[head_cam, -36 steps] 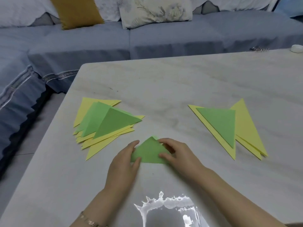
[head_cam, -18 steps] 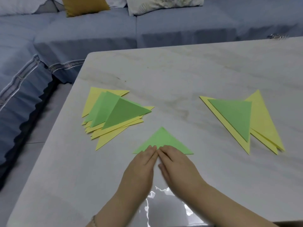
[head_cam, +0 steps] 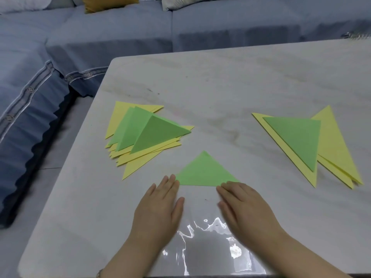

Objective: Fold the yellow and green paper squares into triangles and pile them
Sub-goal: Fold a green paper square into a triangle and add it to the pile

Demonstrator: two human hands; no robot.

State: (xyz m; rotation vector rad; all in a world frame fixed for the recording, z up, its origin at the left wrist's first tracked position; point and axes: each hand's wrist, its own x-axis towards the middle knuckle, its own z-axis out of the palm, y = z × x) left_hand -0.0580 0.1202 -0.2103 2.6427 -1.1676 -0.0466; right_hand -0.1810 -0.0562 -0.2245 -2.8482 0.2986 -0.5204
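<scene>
Green triangle [head_cam: 204, 173] laid flat on tabletop [head_cam: 220, 83]
Past the left pile [head_cam: 148, 137], its base corners are touched by the left hand [head_cam: 158, 207] and right hand [head_cam: 247, 209], each grip flat-fingered, nothing clasped; the right pile [head_cam: 331, 149] is set well apart.

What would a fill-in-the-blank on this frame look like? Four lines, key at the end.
1. The lone triangle, touched at its near corners by the left hand and right hand, is coloured ____.
2. Its apex points ____ from the person.
3. The thicker pile lies on the person's ____ side, the other pile opposite.
4. The lowest visible sheets in both piles are ____.

Missing words: green; away; left; yellow.
</scene>
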